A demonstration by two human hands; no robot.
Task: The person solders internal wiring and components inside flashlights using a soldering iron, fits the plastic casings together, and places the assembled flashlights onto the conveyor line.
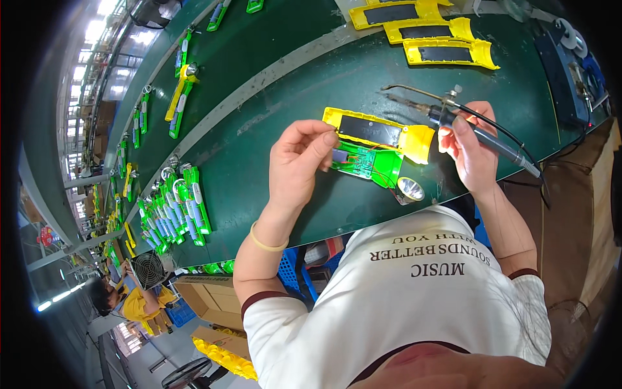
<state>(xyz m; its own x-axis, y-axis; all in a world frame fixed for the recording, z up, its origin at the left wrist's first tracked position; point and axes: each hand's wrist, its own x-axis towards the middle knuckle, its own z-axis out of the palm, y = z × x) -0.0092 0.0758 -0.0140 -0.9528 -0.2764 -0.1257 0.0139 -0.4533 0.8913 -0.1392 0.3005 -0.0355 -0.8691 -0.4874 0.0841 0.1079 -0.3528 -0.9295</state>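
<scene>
My left hand point(295, 162) is closed, thumb and forefinger pinched at the left end of a yellow casing half point(414, 139) with a black panel set in it. Just below, and partly covered by it, lies an opened green casing half point(389, 163) with a circuit board point(364, 160), thin wires and a battery. A round lamp reflector point(410, 188) sits at its right end, near the bench edge. In my right hand point(476, 146) is a soldering iron point(483, 136), its tip pointing up and left, above the yellow casing half. A thin curved tube is fixed along the iron.
Several yellow casing halves point(447, 52) lie at the far side of the green bench point(272, 123). Green lamp assemblies point(175, 211) are grouped at the left. A blue-grey soldering station point(560, 74) with a solder reel stands far right. A co-worker point(133, 298) is at the lower left.
</scene>
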